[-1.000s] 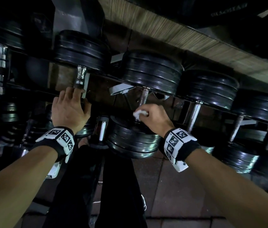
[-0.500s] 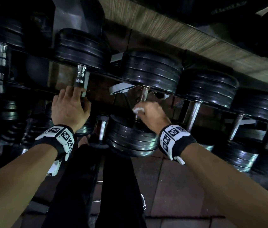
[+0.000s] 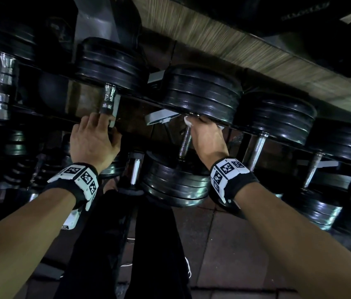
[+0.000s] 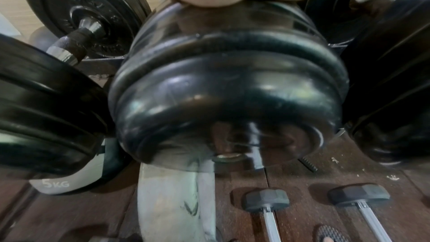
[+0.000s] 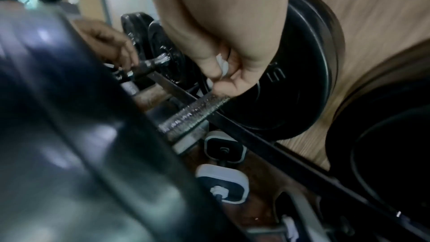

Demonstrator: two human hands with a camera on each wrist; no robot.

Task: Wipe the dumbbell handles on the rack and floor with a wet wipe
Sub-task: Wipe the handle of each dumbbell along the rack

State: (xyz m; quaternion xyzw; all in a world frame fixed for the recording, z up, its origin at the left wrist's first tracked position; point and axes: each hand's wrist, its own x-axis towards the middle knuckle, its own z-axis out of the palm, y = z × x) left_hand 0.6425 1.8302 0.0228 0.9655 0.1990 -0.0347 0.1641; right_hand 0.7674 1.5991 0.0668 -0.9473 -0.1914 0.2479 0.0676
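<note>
Dumbbell rack (image 3: 131, 98), right hand (image 3: 208, 137) gripping wet wipe (image 3: 187, 121)

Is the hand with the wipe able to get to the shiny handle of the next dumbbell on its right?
Probably yes. The right hand grips the wet wipe on one handle, and the next handle sits bare just beside it on the rack, with only open space between them.

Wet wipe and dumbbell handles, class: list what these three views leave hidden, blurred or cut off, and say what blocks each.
- Wet wipe: mostly buried in the right hand in both head and right wrist views; only white scraps show.
- Far end of the handle: covered by that hand's grip.
- Left hand fingertips: behind a dark plate, head view; left wrist view is cut off at the top.
- Near plate: blurred, right wrist view.
</note>
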